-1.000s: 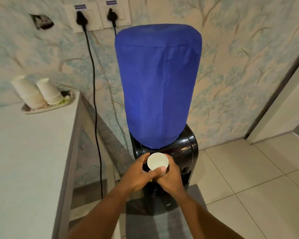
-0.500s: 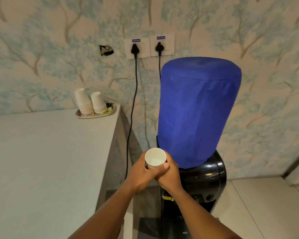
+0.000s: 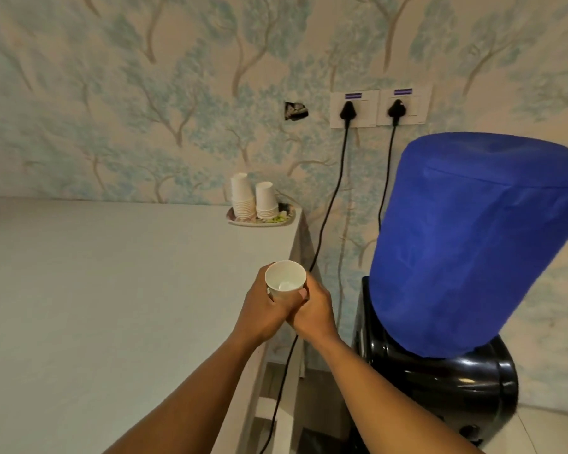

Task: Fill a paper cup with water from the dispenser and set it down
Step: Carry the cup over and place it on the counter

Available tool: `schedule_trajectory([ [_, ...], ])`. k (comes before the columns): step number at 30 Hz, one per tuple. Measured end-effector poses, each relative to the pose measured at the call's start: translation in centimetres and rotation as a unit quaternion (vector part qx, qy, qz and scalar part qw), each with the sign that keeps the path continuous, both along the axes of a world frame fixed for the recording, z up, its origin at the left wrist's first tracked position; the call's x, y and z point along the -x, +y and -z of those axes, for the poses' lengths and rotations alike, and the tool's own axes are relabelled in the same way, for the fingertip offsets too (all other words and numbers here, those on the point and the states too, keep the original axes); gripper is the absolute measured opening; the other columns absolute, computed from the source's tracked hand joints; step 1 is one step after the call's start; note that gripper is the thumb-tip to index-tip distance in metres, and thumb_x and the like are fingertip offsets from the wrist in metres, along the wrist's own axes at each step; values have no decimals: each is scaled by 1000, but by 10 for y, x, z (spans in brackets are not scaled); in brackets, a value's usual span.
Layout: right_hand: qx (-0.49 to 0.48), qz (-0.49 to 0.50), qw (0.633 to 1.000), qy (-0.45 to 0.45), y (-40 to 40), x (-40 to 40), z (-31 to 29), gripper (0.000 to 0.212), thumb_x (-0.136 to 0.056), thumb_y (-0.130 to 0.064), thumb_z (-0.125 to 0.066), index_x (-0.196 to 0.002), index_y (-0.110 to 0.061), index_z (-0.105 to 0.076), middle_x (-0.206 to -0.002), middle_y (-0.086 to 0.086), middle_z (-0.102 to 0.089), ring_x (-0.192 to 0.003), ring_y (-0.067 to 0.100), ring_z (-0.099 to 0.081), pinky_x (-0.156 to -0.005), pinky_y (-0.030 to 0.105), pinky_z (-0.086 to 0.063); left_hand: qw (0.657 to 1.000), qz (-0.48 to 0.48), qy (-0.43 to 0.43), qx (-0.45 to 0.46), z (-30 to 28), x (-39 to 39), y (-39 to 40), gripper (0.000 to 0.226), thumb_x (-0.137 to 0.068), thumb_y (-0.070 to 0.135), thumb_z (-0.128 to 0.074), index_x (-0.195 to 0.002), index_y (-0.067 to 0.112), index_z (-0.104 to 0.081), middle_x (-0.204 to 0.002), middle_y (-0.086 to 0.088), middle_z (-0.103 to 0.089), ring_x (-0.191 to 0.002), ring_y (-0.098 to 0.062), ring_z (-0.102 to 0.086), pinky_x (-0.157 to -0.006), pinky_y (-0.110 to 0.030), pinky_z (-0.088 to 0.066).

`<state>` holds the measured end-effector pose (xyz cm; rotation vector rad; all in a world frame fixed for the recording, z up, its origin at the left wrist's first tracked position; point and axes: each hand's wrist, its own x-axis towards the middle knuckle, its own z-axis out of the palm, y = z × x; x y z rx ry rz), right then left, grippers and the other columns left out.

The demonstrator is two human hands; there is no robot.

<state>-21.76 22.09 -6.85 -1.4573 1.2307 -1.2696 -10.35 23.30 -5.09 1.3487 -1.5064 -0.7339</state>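
A white paper cup [image 3: 285, 280] stands upright between both hands, above the right edge of the pale counter [image 3: 112, 306]. My left hand [image 3: 263, 314] wraps its left side and my right hand [image 3: 312, 312] holds its right side. A little water shows at the cup's bottom. To the right stands the black dispenser [image 3: 440, 385], its bottle under a blue cover [image 3: 473, 244]. The taps are hidden from view.
Two stacks of upturned paper cups [image 3: 254, 201] sit on a small tray [image 3: 286, 221] at the counter's far right corner. Two black cords [image 3: 335, 191] hang from wall sockets [image 3: 377, 108] into the gap between counter and dispenser. Tiled floor lies at the lower right.
Both hands have carried the cup up and to the left, away from the dispenser's front to the counter's edge. The view has turned left and upward.
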Motion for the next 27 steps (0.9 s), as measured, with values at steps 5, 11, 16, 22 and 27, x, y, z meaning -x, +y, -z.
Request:
schedule_trajectory([
  [5,0,-60,998,5,-8,-40,-12,50,-76,-17,-75,-121,-30,-58,-110,-11,-65,-104,11,-64,-90,36,-56,999,-50,9,13,-8,-38,0,64,-74,46,-77,-130,33,-49,-117,18,-61,-106,6,-57,-82,-13,-50],
  [11,-15,-107,994,-15,-6,-85,-24,52,-71,-33,-72,-121,-30,-59,-116,-4,-66,-106,14,-63,-87,36,-58,994,-107,13,21,-15,-78,6,63,-75,45,-74,-131,30,-50,-119,15,-61,-108,-5,-59,-82,-14,-48],
  [16,-11,-132,991,3,-9,-115,-26,41,-82,-10,-65,-109,-39,-56,-102,-12,-66,-93,11,-65,-87,38,-56,989,-142,27,18,-17,-107,12,59,-71,42,-75,-126,32,-54,-116,16,-64,-105,-2,-61,-81,-17,-48],
  [22,-76,-178,978,-82,2,-148,-27,84,-48,-62,-64,-126,-29,-58,-121,-2,-65,-116,22,-60,-94,45,-56,985,-170,25,10,-10,-136,21,60,-71,43,-76,-126,32,-54,-115,16,-64,-105,-2,-61,-86,-23,-51],
  [27,-70,-185,980,-7,3,-165,-17,61,-74,-32,-72,-132,-27,-52,-125,-3,-62,-116,19,-58,-96,43,-55,982,-186,25,-1,-3,-153,28,60,-71,43,-77,-125,32,-54,-115,17,-64,-105,-1,-61,-86,-21,-51],
])
